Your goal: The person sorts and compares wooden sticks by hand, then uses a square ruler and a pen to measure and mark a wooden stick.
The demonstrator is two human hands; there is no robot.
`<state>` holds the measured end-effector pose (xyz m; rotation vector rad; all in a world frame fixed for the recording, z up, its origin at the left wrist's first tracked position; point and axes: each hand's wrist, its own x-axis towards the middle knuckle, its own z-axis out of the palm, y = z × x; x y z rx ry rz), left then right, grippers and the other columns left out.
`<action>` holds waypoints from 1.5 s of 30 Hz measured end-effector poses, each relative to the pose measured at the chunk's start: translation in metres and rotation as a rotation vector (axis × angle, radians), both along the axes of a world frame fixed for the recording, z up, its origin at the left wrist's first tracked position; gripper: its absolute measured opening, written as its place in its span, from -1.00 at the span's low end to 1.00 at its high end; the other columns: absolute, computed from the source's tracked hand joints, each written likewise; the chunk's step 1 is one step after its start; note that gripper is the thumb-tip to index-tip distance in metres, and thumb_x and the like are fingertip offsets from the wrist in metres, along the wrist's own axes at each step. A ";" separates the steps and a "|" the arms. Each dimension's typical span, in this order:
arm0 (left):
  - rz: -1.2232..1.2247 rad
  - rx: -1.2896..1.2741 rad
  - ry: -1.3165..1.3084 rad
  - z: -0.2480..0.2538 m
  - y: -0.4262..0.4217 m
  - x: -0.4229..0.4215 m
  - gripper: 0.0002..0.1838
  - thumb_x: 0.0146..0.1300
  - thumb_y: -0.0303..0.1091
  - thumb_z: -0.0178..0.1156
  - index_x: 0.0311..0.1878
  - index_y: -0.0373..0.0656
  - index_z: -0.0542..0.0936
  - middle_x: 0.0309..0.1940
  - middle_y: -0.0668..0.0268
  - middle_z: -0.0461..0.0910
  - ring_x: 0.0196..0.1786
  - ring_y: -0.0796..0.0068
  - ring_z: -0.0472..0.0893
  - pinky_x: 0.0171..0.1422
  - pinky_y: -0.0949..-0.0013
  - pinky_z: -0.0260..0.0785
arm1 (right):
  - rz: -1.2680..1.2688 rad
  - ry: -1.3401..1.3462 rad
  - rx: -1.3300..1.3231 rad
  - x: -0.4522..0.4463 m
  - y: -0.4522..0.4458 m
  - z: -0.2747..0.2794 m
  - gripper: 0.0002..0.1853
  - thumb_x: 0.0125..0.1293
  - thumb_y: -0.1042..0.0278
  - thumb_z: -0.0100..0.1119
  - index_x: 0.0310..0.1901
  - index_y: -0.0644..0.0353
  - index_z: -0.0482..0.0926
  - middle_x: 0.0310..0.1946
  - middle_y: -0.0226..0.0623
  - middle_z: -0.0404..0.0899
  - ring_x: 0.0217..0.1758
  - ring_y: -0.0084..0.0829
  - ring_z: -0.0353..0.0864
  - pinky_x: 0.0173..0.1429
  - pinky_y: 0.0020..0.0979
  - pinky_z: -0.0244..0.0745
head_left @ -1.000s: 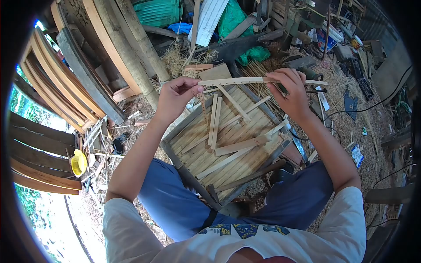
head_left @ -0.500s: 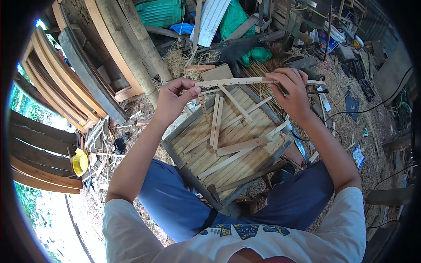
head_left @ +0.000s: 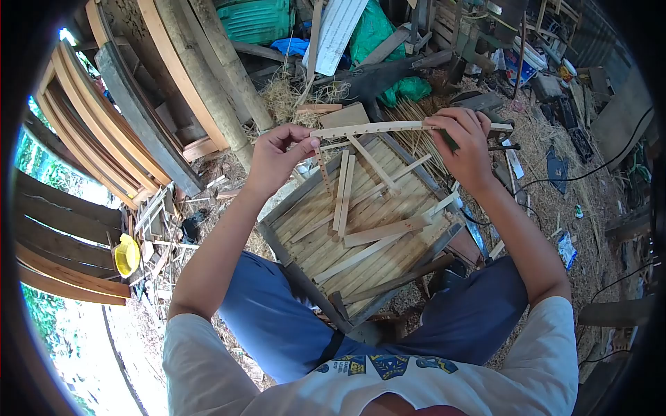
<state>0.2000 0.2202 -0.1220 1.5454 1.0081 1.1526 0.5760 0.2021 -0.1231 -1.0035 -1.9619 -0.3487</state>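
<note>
A pale wooden strip (head_left: 374,128) with a row of small holes or marks along its side spans between my hands, above the far edge of the slatted wooden table (head_left: 291,201). My left hand (head_left: 286,149) pinches its left end between thumb and fingers. Near the right end, my right hand (head_left: 461,142) is closed around it, with a short length sticking out beyond. Below on the table lie two narrow sticks (head_left: 343,191) side by side, a wider flat piece (head_left: 385,231), a long thin strip (head_left: 357,258) and another strip with holes (head_left: 322,173).
Curved planks (head_left: 90,125) and poles (head_left: 229,62) lean at the left, with a yellow bowl (head_left: 127,256) below them. A teal crate (head_left: 255,22) and a green sheet (head_left: 374,35) are at the back. A black cable (head_left: 583,173) crosses the shavings-covered ground at right.
Almost nothing differs. The fingers of my right hand have shifted very slightly on the strip, which stays held in both hands.
</note>
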 end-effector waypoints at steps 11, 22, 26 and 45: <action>-0.011 0.008 -0.006 0.000 -0.001 0.000 -0.84 0.45 -0.48 0.42 0.02 -0.29 0.72 -0.18 0.34 0.76 -0.11 0.62 0.73 0.07 0.47 0.69 | 0.007 0.010 0.021 -0.002 0.001 0.001 -0.75 0.28 0.52 0.45 -0.05 -0.01 0.75 -0.04 -0.47 0.70 0.13 -0.36 0.66 0.31 -0.17 0.24; -0.022 0.007 0.001 0.002 -0.002 -0.002 -0.83 0.44 -0.46 0.44 0.01 -0.29 0.72 -0.18 0.34 0.75 -0.12 0.63 0.72 0.07 0.48 0.67 | 0.004 -0.017 -0.004 -0.003 0.002 -0.001 -0.81 0.36 0.49 0.38 -0.03 0.01 0.71 -0.04 -0.43 0.74 0.16 -0.33 0.69 0.38 -0.12 0.25; -0.030 0.003 -0.005 0.000 0.000 -0.005 -0.83 0.44 -0.45 0.45 0.00 -0.28 0.72 -0.19 0.35 0.76 -0.12 0.64 0.72 0.05 0.49 0.65 | 0.013 -0.018 -0.006 -0.003 0.002 -0.002 -0.79 0.36 0.51 0.38 -0.02 0.02 0.70 -0.05 -0.43 0.74 0.15 -0.34 0.69 0.39 -0.12 0.26; 0.003 0.105 0.111 0.000 -0.002 -0.006 -0.80 0.44 -0.43 0.45 0.04 -0.29 0.73 -0.17 0.35 0.76 -0.11 0.66 0.70 0.01 0.51 0.62 | 0.086 0.021 -0.004 -0.002 0.005 -0.001 -0.77 0.27 0.60 0.38 -0.06 0.10 0.72 -0.08 -0.36 0.72 0.05 -0.23 0.70 0.25 -0.15 0.47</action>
